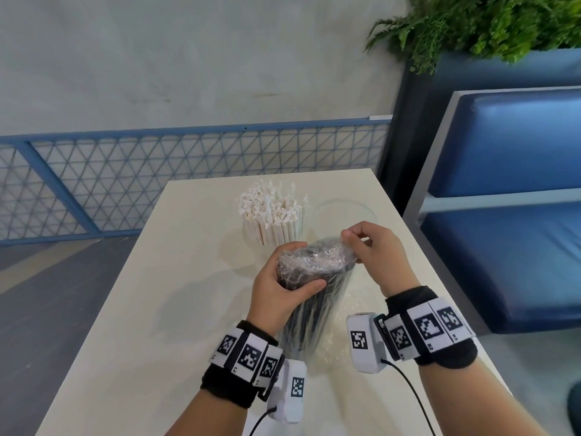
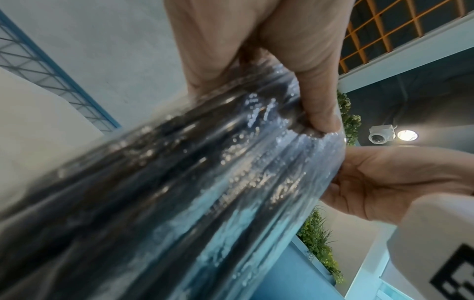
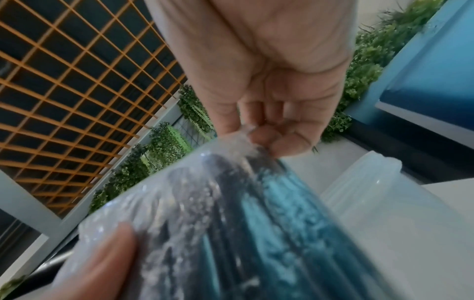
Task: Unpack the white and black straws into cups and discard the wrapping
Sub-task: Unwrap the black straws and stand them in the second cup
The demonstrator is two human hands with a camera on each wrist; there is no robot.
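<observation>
A cream rectangular table (image 1: 132, 309) carries a clear cup packed with white paper-wrapped straws (image 1: 272, 215) beside an empty clear cup (image 1: 344, 209). Above it, the left hand (image 1: 279, 287) wraps around a clear-plastic-wrapped bundle of black straws (image 1: 317, 294), while the right hand (image 1: 374, 256) pinches the crinkled wrapping at its top end.

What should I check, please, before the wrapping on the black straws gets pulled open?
1. Left hand grips the black straw bundle firmly: ok.
2. Right hand pinches the clear wrapping at the top end: ok.
3. Empty clear cup stands ready behind the bundle: ok.
4. White straws already stand in their own cup: ok.
5. Wrapping already torn open: cannot tell.
6. Bin for the wrapping in view: not ok, none visible.
</observation>
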